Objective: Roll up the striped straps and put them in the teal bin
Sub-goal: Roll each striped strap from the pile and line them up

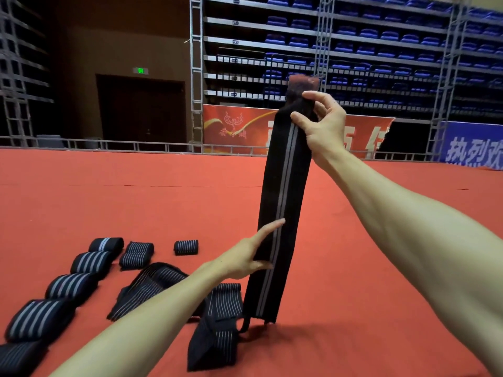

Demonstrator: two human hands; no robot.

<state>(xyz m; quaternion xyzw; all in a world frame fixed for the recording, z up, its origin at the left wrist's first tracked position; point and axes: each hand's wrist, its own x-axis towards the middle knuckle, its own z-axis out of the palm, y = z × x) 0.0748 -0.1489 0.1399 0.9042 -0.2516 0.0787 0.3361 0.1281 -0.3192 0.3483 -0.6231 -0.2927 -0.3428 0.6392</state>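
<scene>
A long black strap with two grey stripes [283, 186] hangs straight down, its lower end just above the red surface. My right hand [318, 123] pinches the strap near its top end, thumb and fingers curled round it. My left hand [250, 257] reaches to the strap's lower half with straight fingers, the fingertips touching its left edge. Several rolled striped straps [92, 261] lie in a row at the lower left. Loose unrolled striped straps [217, 317] lie in a heap under my left forearm. No teal bin is in view.
The red cloth surface [367, 268] stretches far ahead and to the right. A small rolled strap [186, 247] lies apart from the row. A metal railing [109, 144], banners and tiers of blue seats stand beyond the far edge.
</scene>
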